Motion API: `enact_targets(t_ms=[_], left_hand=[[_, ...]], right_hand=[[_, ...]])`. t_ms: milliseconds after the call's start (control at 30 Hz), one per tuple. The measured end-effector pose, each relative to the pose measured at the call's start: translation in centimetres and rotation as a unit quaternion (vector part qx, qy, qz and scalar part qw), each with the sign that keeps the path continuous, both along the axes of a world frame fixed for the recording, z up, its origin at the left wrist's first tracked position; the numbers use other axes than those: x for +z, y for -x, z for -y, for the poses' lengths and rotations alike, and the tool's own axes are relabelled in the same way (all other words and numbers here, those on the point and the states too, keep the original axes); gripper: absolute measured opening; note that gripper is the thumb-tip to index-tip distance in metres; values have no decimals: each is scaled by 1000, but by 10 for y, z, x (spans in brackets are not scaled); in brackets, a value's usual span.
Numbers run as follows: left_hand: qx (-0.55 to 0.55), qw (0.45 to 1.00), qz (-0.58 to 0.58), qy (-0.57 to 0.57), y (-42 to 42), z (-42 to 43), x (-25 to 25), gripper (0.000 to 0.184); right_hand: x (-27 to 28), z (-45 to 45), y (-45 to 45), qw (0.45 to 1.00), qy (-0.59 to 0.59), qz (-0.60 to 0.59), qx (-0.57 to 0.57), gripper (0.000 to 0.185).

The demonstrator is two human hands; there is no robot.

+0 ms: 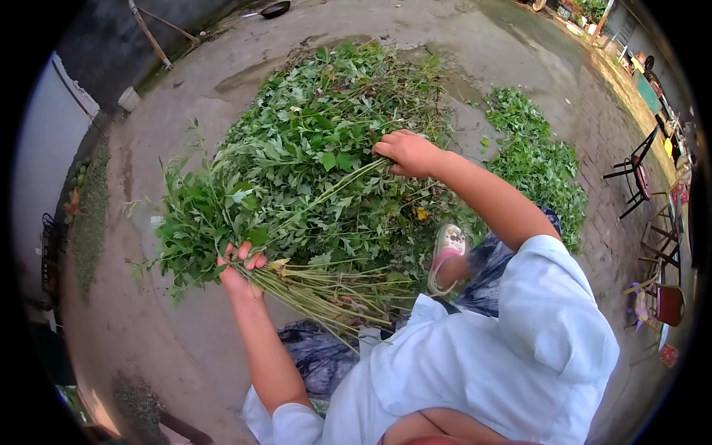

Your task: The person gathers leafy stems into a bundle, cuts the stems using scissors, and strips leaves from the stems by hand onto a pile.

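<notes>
My left hand point(243, 265) is closed around a bunch of leafy stems point(326, 291); its leaves spread to the upper left and its bare stalks run right toward my lap. My right hand point(408, 152) pinches the ends of a few long stems point(334, 188), which slant down left to the leaves by my left hand. Beneath and beyond both hands lies a large heap of green cut plants point(319, 133) on the ground. A smaller pile of greens point(530, 148) lies to the right, beyond my right forearm.
My foot in a pink and white clog point(449, 256) stands at the heap's lower right edge. Chairs point(639, 174) line the right side. A white bucket point(129, 99) stands by the left wall, and a dark pan point(275, 10) lies at the top.
</notes>
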State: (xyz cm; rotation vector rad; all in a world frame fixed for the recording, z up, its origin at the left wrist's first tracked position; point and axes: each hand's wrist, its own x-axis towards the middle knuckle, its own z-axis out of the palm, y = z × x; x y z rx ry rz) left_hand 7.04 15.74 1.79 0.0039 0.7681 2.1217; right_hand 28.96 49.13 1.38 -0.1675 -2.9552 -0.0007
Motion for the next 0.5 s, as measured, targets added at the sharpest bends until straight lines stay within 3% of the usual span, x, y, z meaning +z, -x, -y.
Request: enact_targets(t_ms=[67, 100, 167, 200, 233, 267, 300, 367, 400, 433, 500], left_hand=[[6, 1000, 19, 2, 1, -4, 3, 14], [13, 999, 33, 5, 1, -5, 4, 16], [19, 1000, 21, 9, 3, -8, 5, 16], [28, 999, 5, 22, 3, -8, 7, 16], [37, 999, -12, 34, 3, -9, 7, 15], [39, 999, -10, 33, 4, -9, 7, 15], [29, 999, -7, 25, 6, -9, 6, 15], [23, 1000, 0, 20, 6, -6, 4, 15], [20, 1000, 1, 8, 5, -6, 5, 15], [16, 1000, 2, -6, 5, -7, 5, 14], [9, 1000, 1, -20, 8, -6, 4, 13]], right_hand=[[9, -4, -5, 997, -2, 66, -42, 51], [11, -9, -8, 997, -5, 69, -42, 51], [15, -22, -14, 985, 92, 120, -86, 41], [13, -39, -16, 973, 210, 94, -37, 30], [21, -44, -23, 973, 208, 95, -37, 30], [29, -49, -32, 907, 405, 52, -107, 26], [37, -55, -42, 795, 582, 7, -172, 23], [46, -79, -71, 804, 521, -44, -283, 20], [43, -89, -90, 876, 264, 123, -384, 22], [44, -90, -99, 853, -23, 273, -444, 24], [38, -75, -104, 871, -40, 226, -435, 28]])
